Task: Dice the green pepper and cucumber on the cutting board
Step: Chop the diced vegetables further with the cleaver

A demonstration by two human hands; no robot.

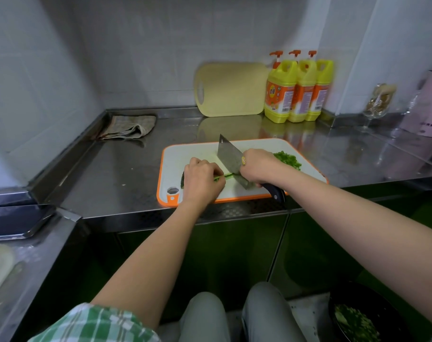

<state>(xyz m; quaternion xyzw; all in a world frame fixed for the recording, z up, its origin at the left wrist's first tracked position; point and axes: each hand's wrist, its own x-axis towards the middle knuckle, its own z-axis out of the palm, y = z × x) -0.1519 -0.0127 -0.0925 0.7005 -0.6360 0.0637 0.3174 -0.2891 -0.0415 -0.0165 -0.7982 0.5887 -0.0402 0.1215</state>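
Observation:
A white cutting board [185,154] with an orange rim lies on the steel counter. My left hand [202,177] presses down on a dark green cucumber piece [182,180], fingers curled over it, hiding most of it. A thin green strip [225,176] sticks out toward the blade. My right hand [259,166] grips the dark handle of a cleaver [228,156], whose blade edge rests at the strip beside my left fingers. A pile of diced green pepper [287,159] sits at the board's right, behind my right hand.
A yellow cutting board [231,88] leans on the tiled wall beside three yellow detergent bottles [297,92]. A folded cloth [128,127] lies at the back left. A glass [378,104] and pink kettle [429,104] stand right. A black bin [358,317] with green scraps sits on the floor.

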